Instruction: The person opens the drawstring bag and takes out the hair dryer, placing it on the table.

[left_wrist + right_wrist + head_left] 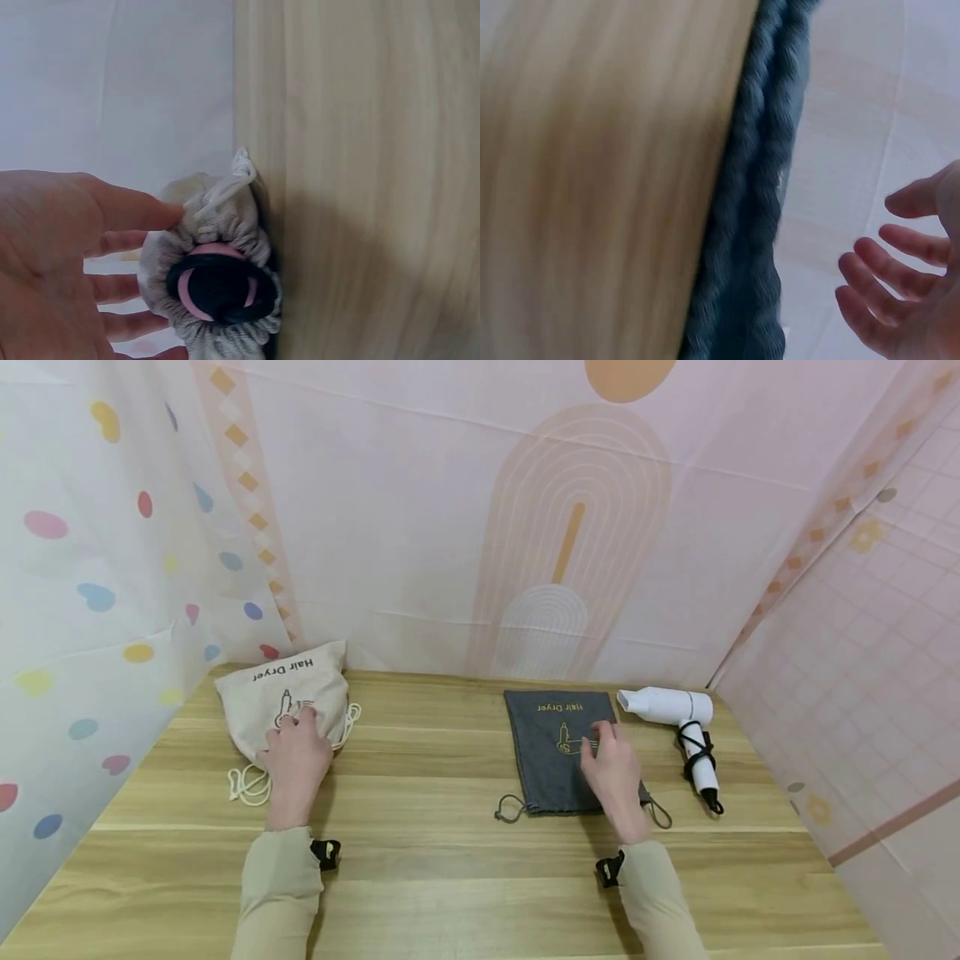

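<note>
A beige drawstring bag point(258, 702) printed "Hair Dryer" lies at the left of the table, bulging. Through its gathered mouth in the left wrist view a pink and black end point(221, 292) shows. My left hand point(297, 756) is over this bag, fingers loosely bent; whether they touch the cloth I cannot tell. On the right a flat dark grey drawstring bag point(540, 768) carries the same print in yellow. Above its right part is my right hand point(615, 772), its fingers point(900, 274) relaxed and apart from the bag. A white hair dryer point(663, 706) lies right of the grey bag.
A black cord point(696, 752) is wound round the dryer's handle. White drawstrings point(251, 785) trail from the beige bag, and a grey cord loop point(510, 810) from the other. Patterned cloth point(397, 527) hangs behind the wooden table point(420, 860) and on both sides.
</note>
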Demonstrator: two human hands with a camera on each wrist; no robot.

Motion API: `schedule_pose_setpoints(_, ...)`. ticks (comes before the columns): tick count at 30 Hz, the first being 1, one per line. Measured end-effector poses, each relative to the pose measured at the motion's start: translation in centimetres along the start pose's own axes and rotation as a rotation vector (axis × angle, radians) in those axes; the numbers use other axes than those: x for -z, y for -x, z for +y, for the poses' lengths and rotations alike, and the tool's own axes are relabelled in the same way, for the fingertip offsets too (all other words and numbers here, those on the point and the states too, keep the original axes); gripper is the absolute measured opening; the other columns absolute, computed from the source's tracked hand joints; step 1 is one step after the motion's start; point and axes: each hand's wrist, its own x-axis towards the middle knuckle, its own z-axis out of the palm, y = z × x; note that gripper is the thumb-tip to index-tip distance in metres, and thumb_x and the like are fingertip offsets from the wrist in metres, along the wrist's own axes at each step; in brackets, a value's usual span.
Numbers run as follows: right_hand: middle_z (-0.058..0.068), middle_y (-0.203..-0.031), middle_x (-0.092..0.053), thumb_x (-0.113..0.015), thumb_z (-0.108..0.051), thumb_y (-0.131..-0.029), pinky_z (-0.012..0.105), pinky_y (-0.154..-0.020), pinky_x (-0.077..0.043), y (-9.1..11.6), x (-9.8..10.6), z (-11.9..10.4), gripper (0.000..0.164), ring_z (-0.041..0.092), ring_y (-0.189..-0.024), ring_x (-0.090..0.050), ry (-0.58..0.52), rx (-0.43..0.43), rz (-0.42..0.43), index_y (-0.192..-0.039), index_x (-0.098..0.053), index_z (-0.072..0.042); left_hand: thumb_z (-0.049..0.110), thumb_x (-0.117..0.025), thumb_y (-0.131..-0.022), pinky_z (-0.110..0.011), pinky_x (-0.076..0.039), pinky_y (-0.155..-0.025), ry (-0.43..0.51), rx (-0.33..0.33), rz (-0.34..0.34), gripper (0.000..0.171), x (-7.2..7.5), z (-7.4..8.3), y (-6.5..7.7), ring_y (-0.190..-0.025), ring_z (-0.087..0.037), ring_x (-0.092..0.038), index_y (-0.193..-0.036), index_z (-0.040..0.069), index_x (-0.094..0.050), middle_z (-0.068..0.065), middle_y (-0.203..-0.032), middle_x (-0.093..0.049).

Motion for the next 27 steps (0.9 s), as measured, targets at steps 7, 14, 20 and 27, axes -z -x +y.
schedule_pose_setpoints(7, 0.020, -0.115, -0.062, -0.064, -0.023, -0.090, 0.049, -0.073, -0.054, 0.5, -1.1, -0.8, 0.039, 0.037, -0.097, -0.062, 0.047, -0.013, -0.302, -0.123, -0.059, -0.004, 0.011, -0.055, -0.082, -0.071, -0.041, -0.081, -0.072, -0.055, -0.116, 0.050, 0.6, 0.7, 0.3, -0.111, -0.059, -0.041, -0.129, -0.003, -0.043, -0.036, -0.126, -0.041)
schedule_pose_setpoints(14, 0.022, -0.131, -0.052, -0.064, -0.029, -0.090, 0.057, -0.087, -0.048, 0.5, -1.4, -1.2, 0.044, 0.044, -0.116, -0.050, 0.096, 0.001, -0.549, -0.131, -0.056, -0.013, 0.007, -0.058, -0.082, -0.068, -0.045, -0.077, -0.118, -0.112, -0.217, 0.047, 0.7, 1.8, 0.8, -0.109, -0.063, -0.039, -0.125, -0.005, -0.044, -0.041, -0.124, -0.038)
schedule_pose_setpoints(20, 0.020, -0.133, -0.049, -0.067, -0.028, -0.088, 0.059, -0.085, -0.048, 0.5, -1.5, -1.5, 0.044, 0.045, -0.118, -0.046, 0.123, 0.014, -0.629, -0.129, -0.059, -0.016, 0.004, -0.054, -0.084, -0.069, -0.046, -0.076, -0.126, -0.131, -0.230, 0.040, 0.6, 2.4, 1.3, -0.110, -0.064, -0.037, -0.122, -0.007, -0.046, -0.043, -0.122, -0.036)
schedule_pose_setpoints(27, 0.021, -0.133, -0.048, -0.068, -0.027, -0.087, 0.058, -0.083, -0.049, 0.5, -1.6, -1.6, 0.044, 0.045, -0.117, -0.046, 0.143, 0.023, -0.635, -0.128, -0.060, -0.016, 0.009, -0.061, -0.082, -0.065, -0.048, -0.079, -0.148, -0.152, -0.269, 0.043, 0.7, 3.2, 2.0, -0.108, -0.062, -0.041, -0.121, -0.005, -0.049, -0.042, -0.121, -0.039)
